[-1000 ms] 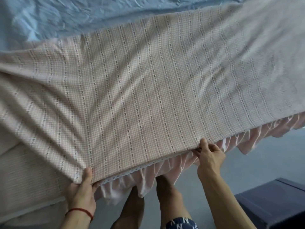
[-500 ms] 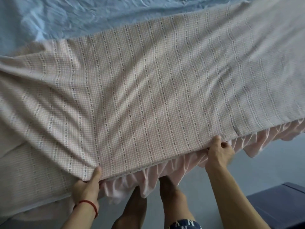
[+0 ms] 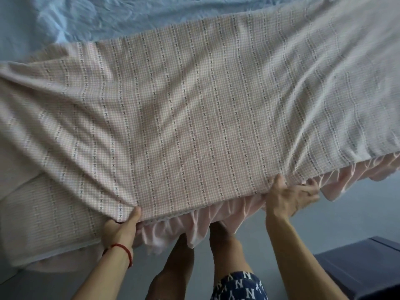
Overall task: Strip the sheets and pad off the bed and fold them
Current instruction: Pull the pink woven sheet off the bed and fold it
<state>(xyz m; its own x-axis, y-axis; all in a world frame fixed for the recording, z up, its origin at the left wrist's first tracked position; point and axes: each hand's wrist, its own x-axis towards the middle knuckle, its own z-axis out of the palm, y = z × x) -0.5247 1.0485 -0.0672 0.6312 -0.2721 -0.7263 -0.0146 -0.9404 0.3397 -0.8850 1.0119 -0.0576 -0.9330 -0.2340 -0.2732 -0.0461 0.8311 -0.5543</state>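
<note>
Bed: a blue under-sheet (image 3: 108,16) lies wrinkled on the bed beyond the checked sheet (image 3: 194,109); grey floor (image 3: 357,213) below its near edge.
Left hand (image 3: 121,230): pinches the checked sheet's near hem, thumb on top, likely to lift the edge.
Checked sheet: raised and stretched taut over the bed, pink ruffle (image 3: 184,226) hanging from its hem.
Right hand (image 3: 290,195): grips the same hem further along, keeping it spread for folding.
Dark box (image 3: 363,265): on the floor, right of the hem.

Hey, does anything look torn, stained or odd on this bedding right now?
Nothing stands out. The left hand and right hand grip the checked sheet at its ruffled edge; it is creased, with no tear or stain visible.
</note>
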